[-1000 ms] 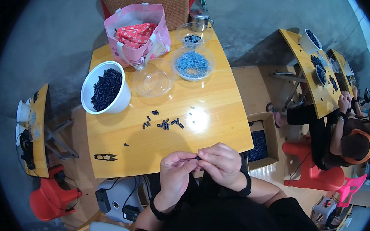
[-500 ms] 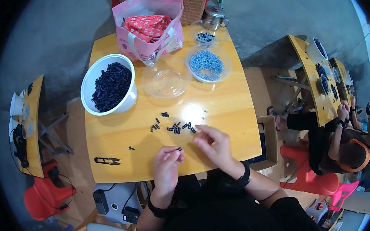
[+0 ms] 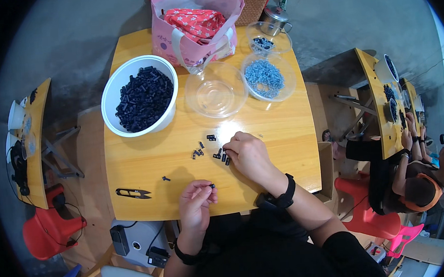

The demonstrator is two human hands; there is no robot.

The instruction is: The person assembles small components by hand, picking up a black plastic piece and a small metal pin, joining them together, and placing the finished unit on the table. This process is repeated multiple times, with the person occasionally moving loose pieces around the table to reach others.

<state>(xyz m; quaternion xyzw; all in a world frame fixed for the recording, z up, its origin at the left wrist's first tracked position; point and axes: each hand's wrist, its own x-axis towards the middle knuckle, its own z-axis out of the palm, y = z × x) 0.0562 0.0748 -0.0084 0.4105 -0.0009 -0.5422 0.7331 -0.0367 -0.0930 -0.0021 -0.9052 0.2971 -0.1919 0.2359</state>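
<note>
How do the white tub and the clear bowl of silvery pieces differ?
The white tub is opaque; the clear bowl is see-through. The tub is larger and deeper, the bowl smaller. The tub holds dark pieces, the bowl silvery pieces. Both stand on the table.

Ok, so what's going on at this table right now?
A person's left hand pinches a small dark piece near the front of the table, while the right hand reaches into the loose dark pieces. Beyond them stand a white tub of dark pieces and, to its right, a clear bowl of silvery bits. Black snips lie at left.
</note>
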